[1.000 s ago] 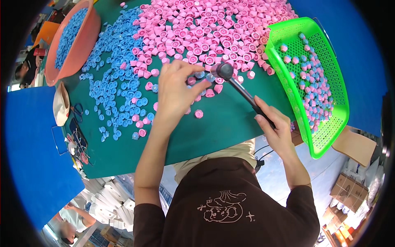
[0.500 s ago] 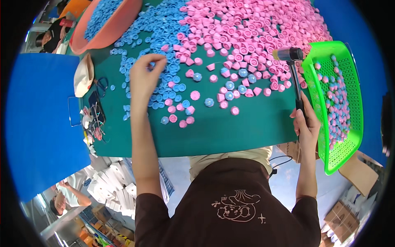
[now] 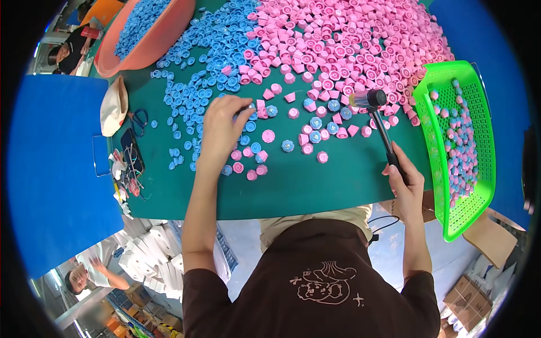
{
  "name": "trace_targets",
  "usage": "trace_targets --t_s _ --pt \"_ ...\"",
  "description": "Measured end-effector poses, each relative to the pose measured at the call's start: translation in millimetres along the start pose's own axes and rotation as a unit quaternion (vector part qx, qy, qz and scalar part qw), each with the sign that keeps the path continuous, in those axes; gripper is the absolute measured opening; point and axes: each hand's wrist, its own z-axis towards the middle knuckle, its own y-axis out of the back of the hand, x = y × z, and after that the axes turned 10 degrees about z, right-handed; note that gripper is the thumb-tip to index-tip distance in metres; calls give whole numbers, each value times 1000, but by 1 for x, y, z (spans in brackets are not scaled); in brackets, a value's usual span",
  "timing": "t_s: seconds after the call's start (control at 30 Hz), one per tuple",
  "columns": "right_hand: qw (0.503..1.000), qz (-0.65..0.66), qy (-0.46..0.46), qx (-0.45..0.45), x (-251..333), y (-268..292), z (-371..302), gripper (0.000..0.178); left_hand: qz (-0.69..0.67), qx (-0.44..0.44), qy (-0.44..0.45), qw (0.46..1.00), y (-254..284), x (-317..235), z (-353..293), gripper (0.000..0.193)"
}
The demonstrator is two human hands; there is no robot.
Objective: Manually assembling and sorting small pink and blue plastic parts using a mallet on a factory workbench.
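My left hand (image 3: 224,127) is over the border between the blue and pink pieces, thumb and fingertips pinched on what looks like a small blue cap (image 3: 253,105). It hovers beside a pink cup-shaped piece (image 3: 262,112). In my right hand (image 3: 407,179) is a mallet (image 3: 384,135), gripped by its black handle. Its head, black at one end and yellowish at the other, hangs tilted above several loose pink cups. Around the middle of the green table (image 3: 293,188) lie joined pieces with blue tops, such as one blue flower-shaped piece (image 3: 287,146).
A heap of pink cups (image 3: 349,39) and a spread of blue caps (image 3: 225,28) cover the far side. An orange basin (image 3: 107,59) holds more blue caps. At the right stands a green basket (image 3: 484,169) with joined pieces. Scissors (image 3: 138,116) and a phone (image 3: 129,146) lie left.
My left hand has moved right and nearer, from the blue caps to the pink pieces. My right hand has swung the mallet left and slightly nearer.
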Motion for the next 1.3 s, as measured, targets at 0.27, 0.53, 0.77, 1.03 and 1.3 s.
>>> trace_targets --t_s 0.27,0.53,0.77,1.03,1.3 --pt "1000 15 27 -7 8 6 1 46 100 11 27 995 -3 4 17 22" --pt "998 -4 60 -35 2 24 -12 44 -14 -57 59 997 10 -48 21 23" --pt "999 13 21 -43 1 31 -17 43 -121 -32 -211 969 -45 -150 17 28" --pt "997 -1 49 -61 -9 38 -23 43 -105 -21 -208 972 -84 -179 32 22" --pt "996 -33 76 -45 -12 42 -24 44 -79 29 -177 981 -81 -183 35 22"
